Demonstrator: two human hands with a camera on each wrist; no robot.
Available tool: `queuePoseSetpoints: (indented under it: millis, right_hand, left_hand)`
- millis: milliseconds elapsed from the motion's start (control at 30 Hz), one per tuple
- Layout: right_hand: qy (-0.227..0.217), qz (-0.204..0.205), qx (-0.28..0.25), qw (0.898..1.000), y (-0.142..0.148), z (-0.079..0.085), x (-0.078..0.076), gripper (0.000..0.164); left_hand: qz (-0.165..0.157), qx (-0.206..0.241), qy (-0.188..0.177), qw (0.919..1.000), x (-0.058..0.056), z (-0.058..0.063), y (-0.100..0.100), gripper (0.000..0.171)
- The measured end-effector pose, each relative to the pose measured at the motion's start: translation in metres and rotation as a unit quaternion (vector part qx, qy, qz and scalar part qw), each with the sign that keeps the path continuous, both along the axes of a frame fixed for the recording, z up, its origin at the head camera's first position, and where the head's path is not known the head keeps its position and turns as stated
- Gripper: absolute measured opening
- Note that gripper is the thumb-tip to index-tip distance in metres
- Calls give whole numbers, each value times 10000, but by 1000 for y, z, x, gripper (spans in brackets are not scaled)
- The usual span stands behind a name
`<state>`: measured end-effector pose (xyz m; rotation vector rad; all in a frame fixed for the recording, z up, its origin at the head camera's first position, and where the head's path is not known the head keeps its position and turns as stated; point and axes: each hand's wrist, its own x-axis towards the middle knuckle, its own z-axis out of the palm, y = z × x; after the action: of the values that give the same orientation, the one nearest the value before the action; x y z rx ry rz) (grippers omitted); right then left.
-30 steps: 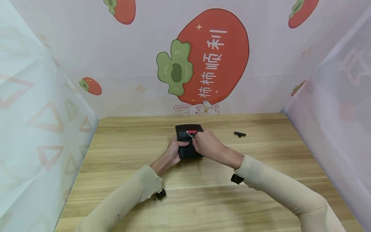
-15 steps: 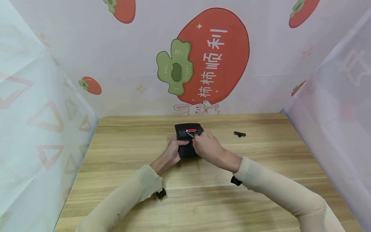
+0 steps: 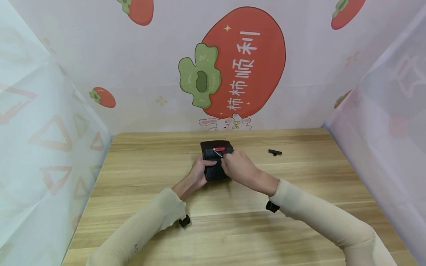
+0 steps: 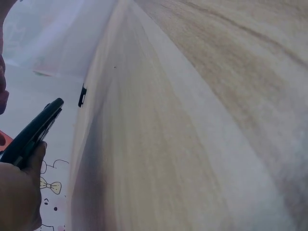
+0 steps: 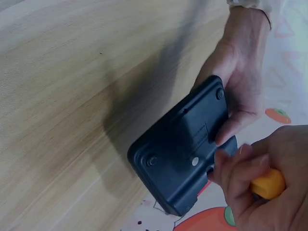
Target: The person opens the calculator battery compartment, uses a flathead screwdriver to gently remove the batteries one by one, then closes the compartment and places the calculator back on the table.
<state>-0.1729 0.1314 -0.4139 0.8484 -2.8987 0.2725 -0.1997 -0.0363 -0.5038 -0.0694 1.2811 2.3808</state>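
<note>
A black calculator (image 3: 215, 172) is held above the table with its back facing up. My left hand (image 3: 197, 174) grips its left side, thumb on top of the back. In the open battery compartment lies a red battery (image 3: 219, 149). My right hand (image 3: 242, 169) is curled round a screwdriver, whose orange handle (image 5: 268, 184) shows in the right wrist view. Its thin silver shaft (image 3: 217, 152) reaches to the battery's left end. In the right wrist view the calculator's rubber foot (image 5: 152, 160) shows near one corner; the fingers hide part of the compartment.
A small black battery cover (image 3: 275, 152) lies on the wooden table (image 3: 149, 155), to the right of the hands. Behind the table hangs a white sheet printed with persimmons (image 3: 253, 62), and more sheeting walls both sides.
Both hands stay almost in place on the calculator. The right hand shifts very slightly, with the shaft still at the battery.
</note>
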Motion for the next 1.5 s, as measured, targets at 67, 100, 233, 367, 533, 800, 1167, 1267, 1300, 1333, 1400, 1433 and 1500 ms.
queuePoseSetpoints:
  millis: [67, 100, 233, 367, 533, 800, 1167, 1267, 1300, 1333, 1400, 1433, 1500]
  right_hand:
    - [-288, -88, -302, 9991, 0, 1, -3, 33]
    - [-395, -108, -423, 9983, 0, 1, -3, 34]
    - [-771, -159, -706, 9944, -1, 4, -5, 36]
    - [-932, -276, -822, 9919, -2, 5, -5, 38]
    - [-657, -239, -667, 9953, -3, 5, -4, 37]
    - [449, 117, -45, 9989, -2, -4, 1, 23]
    - [509, 30, 354, 9981, -3, -6, 3, 24]
    - [504, 18, 467, 9976, -4, -5, 4, 25]
    - [517, 31, 507, 9974, -4, -5, 4, 25]
    - [526, 40, 532, 9972, -4, -4, 5, 24]
    - [576, 82, 592, 9966, -4, -4, 5, 23]
    - [600, 101, 596, 9964, -4, -4, 6, 23]
    - [633, 129, 611, 9960, -4, -5, 6, 23]
  left_hand:
    - [4, -5, 1, 10000, 0, -1, 0, 54]
    - [14, -8, -3, 10000, 0, -1, 0, 54]
    - [54, -13, -7, 10000, 1, -1, 0, 54]
    - [60, -58, 32, 10000, 2, 0, 2, 54]
    - [86, -39, 15, 10000, 3, 3, 3, 53]
    - [99, 11, 8, 10000, 3, 5, 3, 57]
    - [157, 97, -2, 9998, 1, 3, 4, 55]
    - [163, 90, 13, 9998, 1, 4, 5, 55]
    - [163, 97, 8, 9998, 2, 4, 5, 55]
    - [162, 95, 4, 9998, 2, 4, 5, 54]
    - [165, 89, 1, 9998, 2, 4, 5, 54]
    - [172, 91, -10, 9998, 2, 5, 5, 54]
    - [180, 85, -22, 9998, 2, 5, 6, 54]
